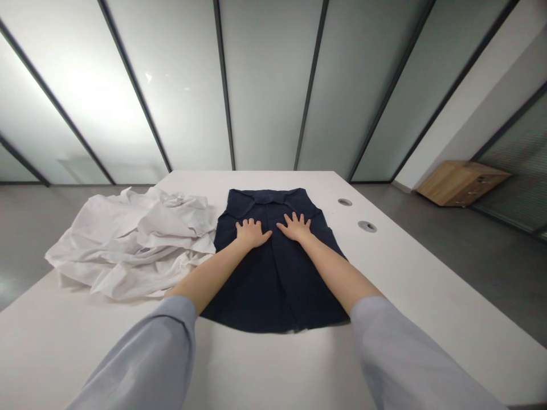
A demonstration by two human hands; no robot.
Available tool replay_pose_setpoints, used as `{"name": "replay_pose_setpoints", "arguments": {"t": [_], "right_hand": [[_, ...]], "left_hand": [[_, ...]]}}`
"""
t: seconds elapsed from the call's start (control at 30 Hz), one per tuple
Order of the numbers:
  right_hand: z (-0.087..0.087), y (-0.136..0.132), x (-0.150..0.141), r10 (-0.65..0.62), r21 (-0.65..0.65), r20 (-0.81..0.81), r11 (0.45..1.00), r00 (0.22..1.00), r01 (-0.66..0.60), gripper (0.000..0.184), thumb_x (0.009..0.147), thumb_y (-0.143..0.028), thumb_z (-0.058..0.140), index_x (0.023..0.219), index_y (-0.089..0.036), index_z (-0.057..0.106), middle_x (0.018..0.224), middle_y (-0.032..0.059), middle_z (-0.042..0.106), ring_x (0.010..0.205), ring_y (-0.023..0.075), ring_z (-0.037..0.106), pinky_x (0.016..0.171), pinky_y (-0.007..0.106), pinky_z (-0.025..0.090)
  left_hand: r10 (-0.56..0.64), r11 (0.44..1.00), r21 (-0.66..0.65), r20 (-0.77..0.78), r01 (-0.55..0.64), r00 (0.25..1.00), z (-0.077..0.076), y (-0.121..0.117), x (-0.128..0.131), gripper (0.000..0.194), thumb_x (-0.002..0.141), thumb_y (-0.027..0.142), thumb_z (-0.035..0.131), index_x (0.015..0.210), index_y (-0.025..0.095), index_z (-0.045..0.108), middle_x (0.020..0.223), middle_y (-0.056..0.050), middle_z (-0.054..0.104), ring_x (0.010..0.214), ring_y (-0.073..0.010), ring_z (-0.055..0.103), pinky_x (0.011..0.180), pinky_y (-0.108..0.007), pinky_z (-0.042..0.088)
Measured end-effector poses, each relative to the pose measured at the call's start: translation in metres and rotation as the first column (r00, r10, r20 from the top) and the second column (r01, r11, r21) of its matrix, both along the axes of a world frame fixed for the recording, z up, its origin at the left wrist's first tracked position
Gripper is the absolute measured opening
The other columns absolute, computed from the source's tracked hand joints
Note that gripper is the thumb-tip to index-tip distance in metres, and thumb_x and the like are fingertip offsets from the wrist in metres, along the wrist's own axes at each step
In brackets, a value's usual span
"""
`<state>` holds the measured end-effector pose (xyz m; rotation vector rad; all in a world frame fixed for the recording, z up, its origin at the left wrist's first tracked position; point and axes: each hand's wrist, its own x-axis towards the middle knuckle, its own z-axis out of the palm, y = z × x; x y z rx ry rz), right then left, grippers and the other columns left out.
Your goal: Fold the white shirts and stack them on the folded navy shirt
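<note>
A dark navy skirt (269, 290) lies flat on the white table, its waistband at the far end and its wider hem towards me. A seam or slit runs down its middle. Both palms rest on its upper half. My left hand (252, 232) is spread open on the cloth, left of the centre line. To the right of that line, my right hand (296, 226) also lies flat with fingers apart. Neither hand grips anything. A crumpled heap of white cloth (141, 245) sits left of the skirt, close against its side.
The white table (405, 296) stretches away from me, with a round cable hole (344, 202) and a second cable hole (367, 226) on its right side. Behind it stands a frosted glass wall (265, 85). A wooden cabinet (461, 182) is on the floor at the right.
</note>
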<state>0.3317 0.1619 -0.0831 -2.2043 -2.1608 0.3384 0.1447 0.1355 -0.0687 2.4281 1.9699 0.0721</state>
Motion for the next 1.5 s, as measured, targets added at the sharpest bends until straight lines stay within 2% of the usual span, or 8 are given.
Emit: {"name": "replay_pose_setpoints", "arguments": {"t": [0.17,0.3,0.57,0.73,0.93,1.3,1.4,1.5], "right_hand": [[0.004,0.018,0.005,0.036,0.112,0.019,0.993,0.999,-0.038,0.07,0.093,-0.06,0.02,0.151,-0.021,0.028,0.158,0.0124,0.019,0.143,0.0366,0.013,0.111,0.057,0.013],[0.001,0.011,0.006,0.036,0.272,0.063,0.961,0.997,-0.052,0.061,0.095,-0.049,0.027,0.148,-0.019,0.033,0.153,0.0126,0.031,0.141,0.0318,0.02,0.112,0.052,0.016],[-0.001,-0.034,0.02,0.131,0.157,0.08,0.977,0.988,-0.142,0.063,0.095,-0.053,0.029,0.148,-0.019,0.035,0.154,0.0148,0.028,0.141,0.0341,0.023,0.112,0.053,0.018],[0.005,-0.067,0.035,0.219,0.108,0.139,0.966,0.966,-0.234,0.062,0.094,-0.055,0.032,0.145,-0.02,0.04,0.154,0.0144,0.03,0.14,0.034,0.027,0.111,0.051,0.022],[-0.001,-0.086,0.046,0.182,0.103,0.096,0.976,0.979,-0.191,0.062,0.095,-0.058,0.03,0.146,-0.025,0.039,0.154,0.0123,0.031,0.14,0.0346,0.027,0.109,0.056,0.026],[0.0,-0.076,0.042,0.143,0.166,0.034,0.975,0.989,-0.147,0.055,0.096,-0.05,0.037,0.143,-0.022,0.041,0.153,0.0121,0.033,0.14,0.0302,0.027,0.11,0.054,0.025],[0.002,-0.078,0.043,0.149,0.287,0.036,0.945,0.988,-0.154,0.045,0.093,-0.044,0.047,0.129,-0.019,0.052,0.138,0.0146,0.049,0.127,0.029,0.044,0.101,0.045,0.037],[0.006,-0.084,0.043,0.199,0.339,0.091,0.915,0.976,-0.218,0.023,0.091,-0.036,0.052,0.1,-0.019,0.064,0.11,0.0115,0.062,0.104,0.0254,0.056,0.088,0.036,0.043]], "left_hand": [[0.036,0.99,-0.137,0.02,-0.033,0.999,-0.008,0.015,-0.006,0.086,0.083,0.076,0.019,0.151,0.023,0.028,0.159,-0.013,0.017,0.143,-0.0408,0.015,0.109,-0.066,0.015],[0.01,0.996,-0.085,0.041,-0.006,0.999,-0.012,0.026,-0.009,0.086,0.084,0.075,0.018,0.151,0.022,0.027,0.159,-0.013,0.017,0.144,-0.0376,0.014,0.111,-0.064,0.011],[-0.029,0.998,-0.05,0.045,0.032,0.999,-0.012,-0.001,-0.015,0.076,0.09,0.064,0.024,0.15,0.018,0.028,0.158,-0.015,0.018,0.144,-0.0353,0.016,0.112,-0.058,0.017],[-0.165,0.984,-0.061,0.02,0.166,0.986,-0.004,-0.029,-0.026,0.069,0.091,0.06,0.03,0.146,0.019,0.036,0.157,-0.014,0.024,0.141,-0.0331,0.026,0.111,-0.049,0.025],[-0.091,0.995,0.026,-0.002,0.091,0.996,0.003,-0.052,-0.039,0.06,0.089,0.06,0.039,0.128,0.017,0.052,0.133,-0.017,0.05,0.122,-0.0329,0.048,0.098,-0.046,0.04],[-0.126,0.986,0.114,0.064,0.118,0.99,-0.01,-0.033,-0.047,0.049,0.095,0.049,0.034,0.124,0.016,0.055,0.122,-0.014,0.055,0.115,-0.0275,0.053,0.098,-0.039,0.039],[-0.143,0.979,0.162,0.086,0.128,0.986,-0.01,-0.038,-0.051,0.04,0.094,0.042,0.04,0.119,0.015,0.056,0.118,-0.013,0.057,0.113,-0.0265,0.053,0.095,-0.037,0.041],[-0.176,0.965,0.21,0.088,0.154,0.98,-0.006,-0.046,-0.053,0.029,0.088,0.038,0.05,0.106,0.018,0.059,0.111,-0.011,0.06,0.108,-0.0256,0.055,0.088,-0.034,0.044]]}}
